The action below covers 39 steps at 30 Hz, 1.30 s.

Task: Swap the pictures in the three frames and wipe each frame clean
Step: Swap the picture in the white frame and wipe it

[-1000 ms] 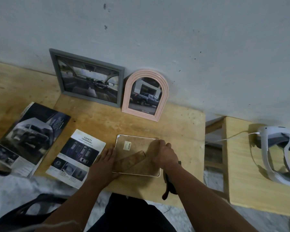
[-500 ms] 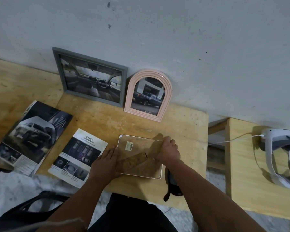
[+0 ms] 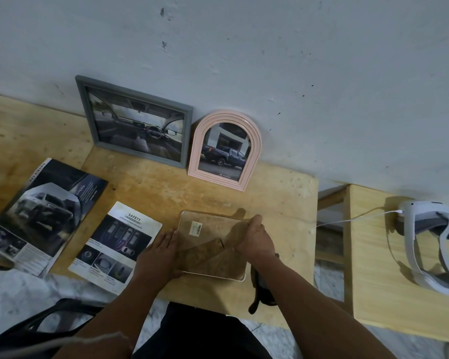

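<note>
Fingers of both hands work on the third frame, which lies face down near the tabletop's front edge: the left hand rests fairly flat along its left side, while the right hand curls over its right part, though what it grips is hidden. By my reading, this frame is mid-swap, unwiped. The grey frame and pink arched frame lean against the wall at the back edge holding car pictures; whether they're finished can't be told.

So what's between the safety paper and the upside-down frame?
Head view: only the left hand, resting at the face-down frame's left edge beside the safety brochure.
</note>
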Each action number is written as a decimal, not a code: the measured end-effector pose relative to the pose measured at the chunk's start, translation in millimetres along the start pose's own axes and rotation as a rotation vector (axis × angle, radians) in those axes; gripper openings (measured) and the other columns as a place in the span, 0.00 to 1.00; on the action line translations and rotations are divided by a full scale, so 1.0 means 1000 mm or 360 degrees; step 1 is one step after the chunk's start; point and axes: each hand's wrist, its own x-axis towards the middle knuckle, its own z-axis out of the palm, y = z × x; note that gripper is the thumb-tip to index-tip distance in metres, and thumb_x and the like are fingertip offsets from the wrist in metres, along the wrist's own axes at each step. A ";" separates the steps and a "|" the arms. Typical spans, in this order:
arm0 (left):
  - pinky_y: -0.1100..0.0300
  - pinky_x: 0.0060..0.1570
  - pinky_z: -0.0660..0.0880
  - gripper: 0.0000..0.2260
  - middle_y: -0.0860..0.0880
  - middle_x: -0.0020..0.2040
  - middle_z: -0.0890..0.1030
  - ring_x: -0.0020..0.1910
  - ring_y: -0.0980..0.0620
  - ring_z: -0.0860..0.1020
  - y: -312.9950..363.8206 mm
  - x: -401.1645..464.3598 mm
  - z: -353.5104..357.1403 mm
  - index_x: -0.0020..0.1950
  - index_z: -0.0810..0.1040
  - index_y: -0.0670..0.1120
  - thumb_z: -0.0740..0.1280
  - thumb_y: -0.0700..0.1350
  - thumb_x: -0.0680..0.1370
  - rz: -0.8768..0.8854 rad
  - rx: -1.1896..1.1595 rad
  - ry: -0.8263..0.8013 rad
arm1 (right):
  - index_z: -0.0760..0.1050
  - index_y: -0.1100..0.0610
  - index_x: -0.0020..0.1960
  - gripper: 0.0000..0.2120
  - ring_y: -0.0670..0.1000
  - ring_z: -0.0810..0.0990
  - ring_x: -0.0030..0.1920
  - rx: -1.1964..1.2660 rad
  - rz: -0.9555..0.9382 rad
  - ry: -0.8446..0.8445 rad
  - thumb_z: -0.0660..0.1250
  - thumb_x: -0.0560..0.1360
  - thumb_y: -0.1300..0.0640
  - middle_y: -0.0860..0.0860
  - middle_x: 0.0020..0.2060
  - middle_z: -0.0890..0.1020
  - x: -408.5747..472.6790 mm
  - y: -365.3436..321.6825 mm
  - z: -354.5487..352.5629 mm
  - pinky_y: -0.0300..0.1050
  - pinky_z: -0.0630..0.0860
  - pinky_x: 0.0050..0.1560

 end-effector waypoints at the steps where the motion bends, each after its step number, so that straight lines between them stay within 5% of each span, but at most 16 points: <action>1: 0.48 0.75 0.67 0.54 0.48 0.86 0.51 0.84 0.47 0.54 0.000 0.000 -0.001 0.85 0.44 0.47 0.71 0.68 0.74 0.0000 -0.0004 0.0001 | 0.57 0.56 0.64 0.34 0.58 0.81 0.51 0.0001 -0.0011 -0.0012 0.77 0.70 0.55 0.56 0.54 0.77 0.000 -0.001 -0.001 0.52 0.80 0.49; 8: 0.49 0.74 0.69 0.53 0.48 0.86 0.51 0.84 0.48 0.57 0.002 -0.004 -0.005 0.86 0.45 0.47 0.71 0.69 0.73 -0.0010 -0.0046 0.0005 | 0.57 0.50 0.62 0.32 0.55 0.82 0.45 0.0219 -0.0066 -0.0111 0.75 0.69 0.56 0.53 0.46 0.80 -0.002 0.009 -0.012 0.57 0.83 0.46; 14: 0.50 0.73 0.70 0.52 0.48 0.86 0.52 0.84 0.49 0.55 0.000 -0.004 -0.003 0.86 0.45 0.46 0.72 0.67 0.74 0.0002 -0.0079 0.0012 | 0.76 0.51 0.57 0.13 0.59 0.85 0.54 0.1403 0.0031 -0.0212 0.69 0.77 0.65 0.56 0.51 0.86 -0.013 0.026 -0.015 0.54 0.85 0.48; 16: 0.49 0.75 0.69 0.52 0.49 0.86 0.52 0.85 0.49 0.52 -0.001 -0.003 -0.002 0.86 0.45 0.46 0.70 0.67 0.75 -0.0014 -0.0128 0.0015 | 0.80 0.52 0.57 0.12 0.57 0.85 0.53 0.1647 0.0046 -0.0180 0.67 0.79 0.66 0.55 0.51 0.87 -0.018 0.026 -0.018 0.48 0.84 0.46; 22: 0.47 0.74 0.69 0.55 0.48 0.86 0.47 0.85 0.48 0.51 0.001 -0.004 -0.004 0.85 0.42 0.46 0.72 0.68 0.73 -0.0013 -0.0071 -0.0018 | 0.80 0.54 0.62 0.13 0.58 0.83 0.55 0.2024 0.0175 0.0146 0.65 0.80 0.65 0.55 0.54 0.86 -0.007 0.058 -0.045 0.57 0.78 0.60; 28: 0.44 0.72 0.72 0.54 0.50 0.86 0.44 0.85 0.49 0.52 0.003 -0.004 -0.004 0.85 0.39 0.47 0.71 0.67 0.75 -0.0034 -0.0043 -0.0065 | 0.79 0.49 0.65 0.15 0.59 0.81 0.60 0.1933 0.0428 0.0409 0.64 0.80 0.56 0.53 0.59 0.83 0.013 0.125 -0.095 0.62 0.78 0.62; 32: 0.45 0.71 0.73 0.54 0.49 0.86 0.44 0.85 0.49 0.51 0.006 -0.004 -0.007 0.85 0.39 0.46 0.71 0.67 0.75 -0.0042 0.0004 -0.0108 | 0.80 0.43 0.58 0.13 0.58 0.81 0.59 0.1645 0.0482 0.0609 0.68 0.74 0.50 0.52 0.58 0.83 0.043 0.145 -0.119 0.62 0.78 0.64; 39: 0.44 0.73 0.72 0.53 0.50 0.86 0.44 0.85 0.50 0.49 0.008 -0.002 -0.013 0.85 0.41 0.46 0.71 0.66 0.75 -0.0047 0.0044 -0.0164 | 0.65 0.60 0.77 0.30 0.62 0.73 0.70 0.1157 0.0468 0.0636 0.66 0.77 0.52 0.59 0.71 0.74 0.066 0.126 -0.136 0.57 0.72 0.69</action>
